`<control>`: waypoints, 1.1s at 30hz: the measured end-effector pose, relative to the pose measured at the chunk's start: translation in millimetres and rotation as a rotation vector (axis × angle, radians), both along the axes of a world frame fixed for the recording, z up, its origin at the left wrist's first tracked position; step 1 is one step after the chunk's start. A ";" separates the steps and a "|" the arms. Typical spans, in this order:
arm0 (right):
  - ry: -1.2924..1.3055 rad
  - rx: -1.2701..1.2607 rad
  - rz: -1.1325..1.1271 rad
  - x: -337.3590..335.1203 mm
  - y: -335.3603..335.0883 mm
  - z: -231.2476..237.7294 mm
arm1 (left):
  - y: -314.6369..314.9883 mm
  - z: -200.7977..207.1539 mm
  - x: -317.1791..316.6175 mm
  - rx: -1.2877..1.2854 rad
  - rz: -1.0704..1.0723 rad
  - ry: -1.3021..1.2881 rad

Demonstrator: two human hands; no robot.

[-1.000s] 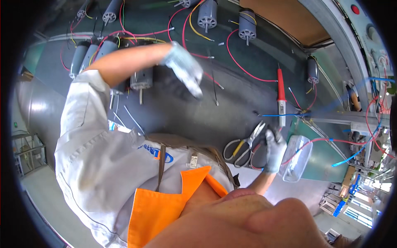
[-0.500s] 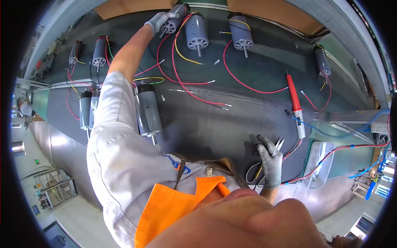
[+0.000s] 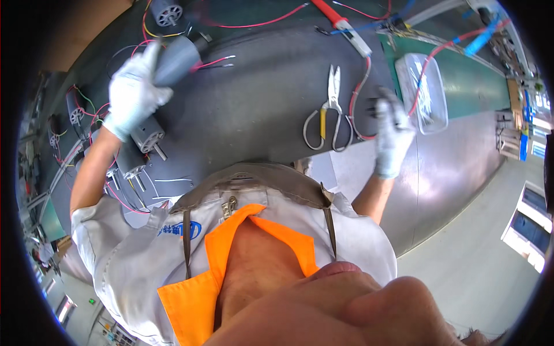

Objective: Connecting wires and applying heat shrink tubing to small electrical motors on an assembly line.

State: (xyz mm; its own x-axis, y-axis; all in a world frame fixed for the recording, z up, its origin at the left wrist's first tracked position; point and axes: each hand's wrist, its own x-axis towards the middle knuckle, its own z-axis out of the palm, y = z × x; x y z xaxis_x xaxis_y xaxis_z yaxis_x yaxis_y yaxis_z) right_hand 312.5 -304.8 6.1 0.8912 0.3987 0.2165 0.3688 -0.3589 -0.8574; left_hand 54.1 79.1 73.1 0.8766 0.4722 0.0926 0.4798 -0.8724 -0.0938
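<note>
My left hand [image 3: 135,95], in a white glove, is at the left with its thumb spread from its fingers. A grey cylindrical motor [image 3: 176,61], blurred, lies tilted right beside the fingers; I see no closed grip round it. Red and black leads [image 3: 216,61] come from its right end. Below the hand is another motor [image 3: 149,135], its shaft pointing toward me. My right hand [image 3: 393,135], gloved with dark fingertips, is over the bench's near edge, fingers loosely apart and blurred, with nothing visible in them. Scissors [image 3: 333,104] with wide loop handles lie left of it.
A red and white probe [image 3: 353,37] with a cable lies at the far side. Right of my right hand stands a clear plastic tray [image 3: 441,104] with thin white pieces. More motors [image 3: 166,12] with coloured wires are at the far left and left.
My view has shifted. My left hand has come back from the motors at the far side, and a motor now lies beside it. My right hand has moved rightward, away from the scissors.
</note>
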 end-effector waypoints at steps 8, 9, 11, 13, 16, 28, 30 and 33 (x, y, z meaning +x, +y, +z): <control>-0.250 -0.418 -0.170 171.5 -66.7 -20.0 | -142.8 -65.3 -5.4 -0.026 -0.306 0.165; -0.301 -0.449 -0.052 193.6 -58.6 -31.0 | -146.8 -65.2 -8.7 -0.040 -0.361 0.101; -0.117 -0.698 0.038 234.9 -40.5 -51.3 | -149.8 -61.9 -11.3 -0.024 -0.397 0.144; -0.221 -0.695 0.140 263.8 -30.6 -66.8 | -146.2 -57.3 -5.6 0.104 -0.781 0.139; -0.475 -1.092 0.157 286.4 -20.3 -78.7 | -136.7 -55.8 15.3 0.131 -1.054 -0.211; -0.315 -0.715 0.116 287.3 -28.0 -88.1 | -159.6 -89.8 16.7 -0.811 -0.065 0.161; -0.449 -0.889 0.156 292.7 -23.3 -88.0 | -155.7 -87.5 16.5 -0.848 -0.028 0.222; -0.667 -1.102 0.180 294.5 -16.1 -86.4 | -149.8 -84.1 14.7 -0.843 0.008 0.261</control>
State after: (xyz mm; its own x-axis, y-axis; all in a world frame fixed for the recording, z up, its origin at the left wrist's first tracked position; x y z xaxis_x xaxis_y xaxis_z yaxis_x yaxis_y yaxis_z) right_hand 607.0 -320.8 -80.3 0.6553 0.7513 0.0785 0.7234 -0.6541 0.2209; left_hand 68.8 -70.7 -11.0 0.8177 0.2988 -0.4920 0.5391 -0.6973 0.4724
